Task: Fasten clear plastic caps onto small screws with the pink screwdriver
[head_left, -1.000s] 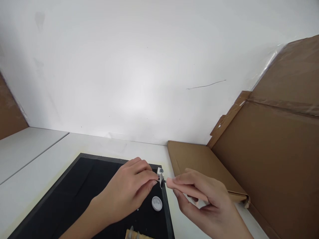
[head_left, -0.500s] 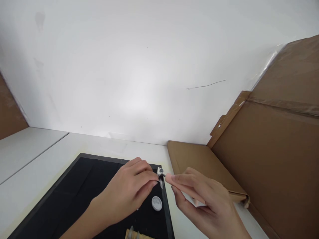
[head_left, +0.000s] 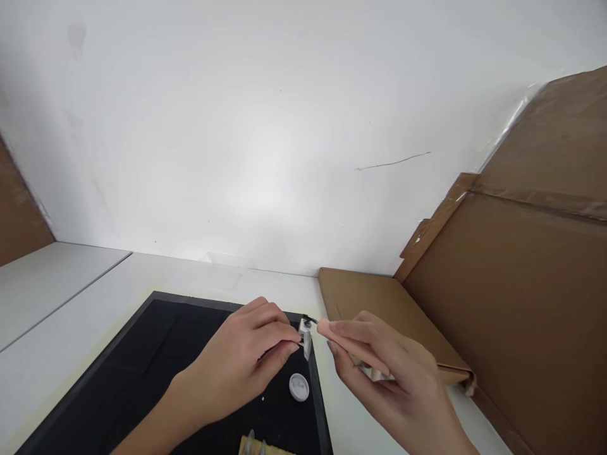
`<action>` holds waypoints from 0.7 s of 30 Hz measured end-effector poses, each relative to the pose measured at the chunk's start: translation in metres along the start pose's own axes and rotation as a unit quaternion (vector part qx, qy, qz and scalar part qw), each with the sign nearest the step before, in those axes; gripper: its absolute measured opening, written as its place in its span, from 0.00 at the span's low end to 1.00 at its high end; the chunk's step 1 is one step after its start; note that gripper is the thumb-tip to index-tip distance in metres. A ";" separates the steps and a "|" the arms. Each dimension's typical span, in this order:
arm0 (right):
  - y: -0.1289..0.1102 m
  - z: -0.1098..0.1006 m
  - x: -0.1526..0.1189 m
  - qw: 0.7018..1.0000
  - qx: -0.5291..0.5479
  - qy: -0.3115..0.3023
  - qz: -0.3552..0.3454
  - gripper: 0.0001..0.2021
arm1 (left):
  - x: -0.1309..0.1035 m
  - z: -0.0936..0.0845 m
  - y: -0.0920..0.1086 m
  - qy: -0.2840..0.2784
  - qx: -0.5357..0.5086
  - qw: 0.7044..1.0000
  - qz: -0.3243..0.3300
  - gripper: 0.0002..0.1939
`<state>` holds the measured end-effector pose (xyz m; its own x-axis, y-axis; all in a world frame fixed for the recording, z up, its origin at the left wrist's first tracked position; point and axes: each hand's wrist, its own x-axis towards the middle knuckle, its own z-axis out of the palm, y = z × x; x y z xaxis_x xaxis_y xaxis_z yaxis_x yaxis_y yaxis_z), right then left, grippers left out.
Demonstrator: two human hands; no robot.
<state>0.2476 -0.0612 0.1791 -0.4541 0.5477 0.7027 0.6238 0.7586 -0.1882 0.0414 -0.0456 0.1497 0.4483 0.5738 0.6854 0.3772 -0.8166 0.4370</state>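
My right hand [head_left: 391,373] is closed round a pink-handled tool [head_left: 353,346], whose thin dark tip reaches left to a small white block [head_left: 305,327] with a dark spot. Thumb and fingers of my left hand [head_left: 246,357] pinch a small pale, clear-looking piece [head_left: 306,346] just below that block; its exact shape is hard to make out. A round white dish [head_left: 298,387] rests on the black mat [head_left: 142,373] below my left fingertips.
A yellowish block [head_left: 268,447] with clear pointed pieces shows at the bottom edge. At the right lies a flat cardboard box [head_left: 379,303] beside a tall cardboard wall [head_left: 521,278]. A white wall [head_left: 237,126] stands behind the table.
The tool's dark tip has risen from the pale piece to the top of the white block. My right hand has shifted slightly; my left hand has barely moved.
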 end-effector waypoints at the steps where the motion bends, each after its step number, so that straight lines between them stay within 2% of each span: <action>1: 0.001 0.000 0.000 1.000 0.003 0.003 0.006 0.11 | 0.000 -0.001 0.000 0.002 -0.008 1.000 -0.002 0.08; 4: 0.003 0.002 0.001 0.999 0.010 -0.002 0.033 0.11 | 0.000 -0.007 -0.003 0.009 -0.055 0.998 -0.031 0.08; 6: 0.003 0.005 0.003 0.998 0.017 -0.010 0.053 0.10 | 0.000 -0.013 -0.007 0.022 -0.102 0.992 -0.076 0.08; 11: 0.003 0.012 0.005 0.998 0.017 -0.013 0.054 0.10 | 0.002 -0.024 -0.014 0.042 -0.224 0.955 -0.189 0.06; 17: -0.006 0.011 -0.002 0.991 0.062 0.115 -0.013 0.18 | 0.001 -0.023 -0.013 0.030 -0.329 0.915 -0.233 0.04; 21: -0.018 0.011 0.000 0.989 0.092 0.112 -0.029 0.19 | 0.001 -0.023 -0.010 0.020 -0.348 0.905 -0.244 0.04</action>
<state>0.2296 -0.0710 0.1753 -0.3209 0.4252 0.8463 0.4645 0.8494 -0.2506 0.0196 -0.0384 0.1594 0.3304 0.8853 0.3273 -0.0856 -0.3172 0.9445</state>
